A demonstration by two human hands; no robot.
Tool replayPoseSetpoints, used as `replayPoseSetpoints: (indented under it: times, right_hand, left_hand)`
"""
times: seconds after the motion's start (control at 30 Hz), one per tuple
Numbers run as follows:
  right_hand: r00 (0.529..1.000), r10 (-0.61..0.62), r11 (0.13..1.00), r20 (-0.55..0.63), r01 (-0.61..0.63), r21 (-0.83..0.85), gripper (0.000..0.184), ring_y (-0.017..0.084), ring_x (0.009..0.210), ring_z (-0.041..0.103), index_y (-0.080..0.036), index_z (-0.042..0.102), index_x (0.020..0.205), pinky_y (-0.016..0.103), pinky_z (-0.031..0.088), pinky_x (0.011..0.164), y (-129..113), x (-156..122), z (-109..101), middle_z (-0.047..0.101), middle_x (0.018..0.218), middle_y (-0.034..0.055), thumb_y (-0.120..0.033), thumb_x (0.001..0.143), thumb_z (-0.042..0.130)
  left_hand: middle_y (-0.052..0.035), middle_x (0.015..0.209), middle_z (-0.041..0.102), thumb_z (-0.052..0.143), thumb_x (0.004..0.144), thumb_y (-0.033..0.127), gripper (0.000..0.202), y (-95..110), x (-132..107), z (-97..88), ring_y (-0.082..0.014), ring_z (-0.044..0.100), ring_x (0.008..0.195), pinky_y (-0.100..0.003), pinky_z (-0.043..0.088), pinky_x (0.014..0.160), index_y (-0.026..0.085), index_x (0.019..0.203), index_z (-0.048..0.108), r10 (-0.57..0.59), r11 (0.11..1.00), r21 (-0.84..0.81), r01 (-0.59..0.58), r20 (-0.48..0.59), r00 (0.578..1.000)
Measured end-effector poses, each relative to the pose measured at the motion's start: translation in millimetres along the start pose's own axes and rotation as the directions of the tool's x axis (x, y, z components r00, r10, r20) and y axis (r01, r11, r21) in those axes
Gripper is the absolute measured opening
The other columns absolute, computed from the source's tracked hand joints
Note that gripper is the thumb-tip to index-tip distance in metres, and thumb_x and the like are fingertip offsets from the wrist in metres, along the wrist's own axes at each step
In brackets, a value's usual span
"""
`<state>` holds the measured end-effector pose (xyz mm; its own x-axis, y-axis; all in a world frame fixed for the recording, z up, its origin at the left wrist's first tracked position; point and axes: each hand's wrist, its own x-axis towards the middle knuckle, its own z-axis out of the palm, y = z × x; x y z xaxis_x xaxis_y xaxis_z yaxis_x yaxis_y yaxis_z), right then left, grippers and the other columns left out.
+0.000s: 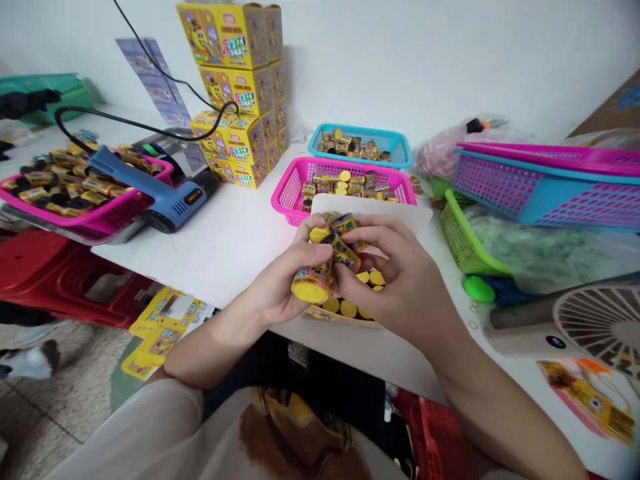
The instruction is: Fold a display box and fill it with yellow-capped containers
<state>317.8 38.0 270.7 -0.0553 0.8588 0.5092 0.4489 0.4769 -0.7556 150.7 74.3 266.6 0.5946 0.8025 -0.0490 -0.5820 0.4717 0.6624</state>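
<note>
White table (pixel 240 250): stacked yellow boxes (pixel 229 93), heat gun (pixel 173 200), turquoise basket (pixel 406 152) behind pink basket (pixel 289 193), open box (pixel 340 319), fan (pixel 605 320).

Left fingers (pixel 314 253) and right fingers (pixel 380 235) grip yellow cylinders (pixel 312 284) above open box (pixel 345 320); pink basket (pixel 289 192) behind.

Pale beige-grey shirt (pixel 220 440), short left sleeve (pixel 155 417), brown-and-yellow print (pixel 295 437) on front; 2 bare forearms (pixel 220 333).

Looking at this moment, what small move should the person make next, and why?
Probably lower the held yellow-ended cylinders into the open box, yellow ends up. The left hand grips several, the right hand has its fingers on them, and both are just above the box, where the visible cylinders stand yellow end up.
</note>
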Motion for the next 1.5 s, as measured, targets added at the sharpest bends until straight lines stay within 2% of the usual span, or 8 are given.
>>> replayPoseSetpoints:
  times: [0.2,0.37,0.57,0.8,1.07,1.23,1.4,1.5]
  right_hand:
    - [0.98,-0.168,0.984,-0.103,0.16,-0.081,0.014,0.024,0.108,0.07,-0.023,0.076,0.097,0.042,0.066,0.085,-3,1,3,0.062,0.124,0.0102,-0.02,0.084,0.071]
    - [0.993,-0.106,0.994,-0.043,0.104,-0.036,0.022,0.024,0.12,0.07,-0.027,0.078,0.112,0.038,0.068,0.087,-5,-2,1,0.065,0.134,0.0092,-0.021,0.094,0.069]
    - [0.993,-0.107,0.993,-0.049,0.108,0.037,0.025,0.022,0.119,0.072,-0.029,0.077,0.116,0.036,0.068,0.091,-5,-5,-3,0.069,0.133,0.006,-0.018,0.095,0.068]
    - [0.953,-0.216,0.936,0.214,0.265,-0.234,0.044,0.02,0.139,0.061,-0.023,0.066,0.142,0.039,0.053,0.12,-5,2,-11,0.065,0.149,0.0067,-0.01,0.102,0.052]
    - [0.931,-0.315,0.832,0.185,0.365,-0.419,0.049,0.02,0.144,0.058,-0.021,0.066,0.142,0.035,0.05,0.123,-8,-7,-11,0.063,0.152,0.0077,-0.003,0.101,0.047]
    - [0.943,-0.296,0.848,0.149,0.332,-0.413,0.051,0.023,0.138,0.063,-0.029,0.066,0.143,0.042,0.056,0.117,-11,-5,-20,0.062,0.152,0.0063,-0.006,0.101,0.049]
    - [0.956,-0.268,0.869,0.12,0.294,-0.397,0.049,0.027,0.136,0.064,-0.037,0.069,0.138,0.051,0.056,0.116,-17,-1,-34,0.065,0.149,0.003,-0.01,0.101,0.051]
    - [0.967,-0.23,0.884,0.109,0.255,-0.392,0.046,0.029,0.136,0.064,-0.037,0.071,0.134,0.052,0.058,0.112,-13,3,-43,0.065,0.148,0.0026,-0.012,0.1,0.052]
  left_hand:
    - [-0.0032,0.128,0.067,0.083,0.069,0.024,0.063,-3,-2,3.2,-0.0294,0.076,0.108,-0.035,0.064,0.082,0.029,0.118,0.045,-0.039,0.999,0.008,0.038,0.081,0.996]
    - [0.0005,0.099,0.069,0.086,0.069,0.028,0.06,-6,0,2.5,-0.0181,0.073,0.077,-0.025,0.06,0.062,0.028,0.113,0.046,-0.004,1.0,0.007,0.004,0.078,0.997]
    - [0.0039,0.102,0.065,0.086,0.066,0.024,0.058,-3,-2,7.5,-0.0133,0.07,0.069,-0.024,0.06,0.056,0.028,0.108,0.046,0.031,0.999,0.019,-0.031,-0.011,0.999]
    - [0.0049,0.097,0.058,0.081,0.065,0.02,0.059,-2,2,11.2,-0.0129,0.066,0.064,-0.025,0.06,0.05,0.027,0.107,0.04,0.045,0.997,0.062,-0.042,-0.053,0.998]
    - [0.0088,0.093,0.058,0.08,0.062,0.015,0.068,0,1,16.9,-0.0099,0.063,0.058,-0.023,0.059,0.051,0.03,0.11,0.033,0.037,0.996,0.081,-0.03,-0.091,0.995]
    - [0.0056,0.11,0.058,0.081,0.066,0.014,0.067,6,-6,17.9,-0.0138,0.071,0.073,-0.024,0.06,0.057,0.032,0.113,0.036,0.023,0.994,0.111,-0.016,-0.06,0.998]
    - [0.0056,0.127,0.056,0.079,0.07,0.006,0.061,5,-10,11.0,-0.0138,0.072,0.097,-0.027,0.063,0.083,0.032,0.113,0.045,0.139,0.978,0.156,-0.135,-0.014,0.99]
    - [0.0039,0.136,0.054,0.08,0.071,0.008,0.06,10,-14,6.1,-0.0212,0.072,0.111,-0.03,0.063,0.086,0.032,0.114,0.047,0.123,0.98,0.16,-0.12,-0.009,0.992]
